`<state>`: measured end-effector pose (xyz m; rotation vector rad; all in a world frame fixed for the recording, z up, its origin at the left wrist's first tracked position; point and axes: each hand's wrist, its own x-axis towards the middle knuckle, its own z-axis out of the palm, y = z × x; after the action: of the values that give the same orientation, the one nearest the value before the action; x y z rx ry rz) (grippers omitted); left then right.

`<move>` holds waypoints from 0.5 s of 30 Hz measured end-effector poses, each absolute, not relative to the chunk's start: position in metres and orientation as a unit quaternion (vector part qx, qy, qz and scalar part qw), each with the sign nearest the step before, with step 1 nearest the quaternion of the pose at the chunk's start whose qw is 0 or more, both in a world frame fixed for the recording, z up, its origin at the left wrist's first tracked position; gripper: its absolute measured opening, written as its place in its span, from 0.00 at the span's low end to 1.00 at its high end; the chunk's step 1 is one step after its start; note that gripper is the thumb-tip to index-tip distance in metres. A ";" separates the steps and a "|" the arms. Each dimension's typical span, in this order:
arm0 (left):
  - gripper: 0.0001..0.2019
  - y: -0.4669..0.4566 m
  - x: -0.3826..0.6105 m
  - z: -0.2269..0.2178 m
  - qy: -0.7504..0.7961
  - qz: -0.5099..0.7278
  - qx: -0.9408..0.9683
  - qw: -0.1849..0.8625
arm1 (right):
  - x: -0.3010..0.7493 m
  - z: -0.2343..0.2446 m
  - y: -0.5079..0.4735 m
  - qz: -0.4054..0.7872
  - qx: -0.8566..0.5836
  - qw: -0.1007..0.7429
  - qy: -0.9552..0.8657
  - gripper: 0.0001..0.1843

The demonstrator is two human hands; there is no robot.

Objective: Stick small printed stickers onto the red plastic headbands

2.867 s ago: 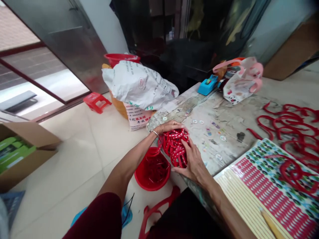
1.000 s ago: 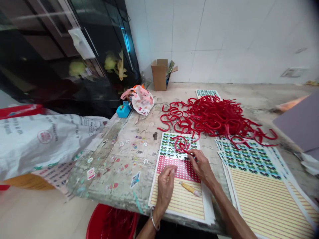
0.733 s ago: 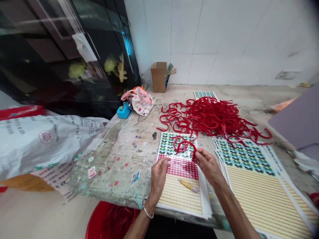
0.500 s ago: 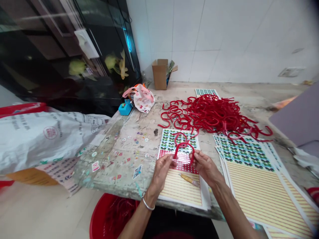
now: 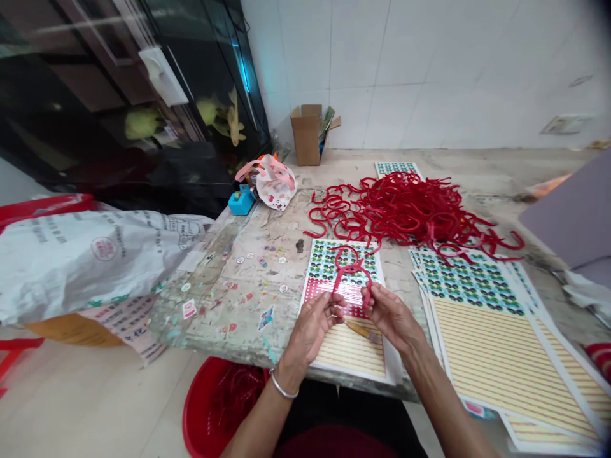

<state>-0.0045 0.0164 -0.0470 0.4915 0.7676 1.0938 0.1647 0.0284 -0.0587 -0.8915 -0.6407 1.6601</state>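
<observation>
Between my hands is a thin red hoop, open at the bottom like a headband (image 5: 366,274), held over a printed sticker sheet (image 5: 351,359). My left hand (image 5: 310,327) has its thumb and fingers closed at the hoop's left end. My right hand (image 5: 394,321) pinches the right end. A second red hoop lies on the sheet just beyond. Under my hands rests a short tool with a yellow handle (image 5: 361,329), partly covered by the right fingers. Farther back spreads a big tangled pile of red hoops (image 5: 410,210).
More sticker sheets (image 5: 501,356) are stacked at the right. At the back stand a cardboard box (image 5: 305,137), a small patterned bag (image 5: 277,184) and a blue container (image 5: 242,202). A red basin (image 5: 193,407) sits below the table edge, and a white sack (image 5: 95,261) lies left.
The view has shifted slightly. Both hands still hold the red headband, which has tilted a little; the left fingers have curled inward at its end.
</observation>
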 end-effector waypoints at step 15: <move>0.11 0.004 0.014 -0.039 0.488 0.472 0.508 0.530 | 0.129 -0.053 0.019 0.655 -0.379 0.606 -0.244 0.09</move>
<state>0.0142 0.0044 -0.0389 1.2134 1.1661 1.1260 0.1289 0.0195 -0.0531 -0.8773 -0.5646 1.5154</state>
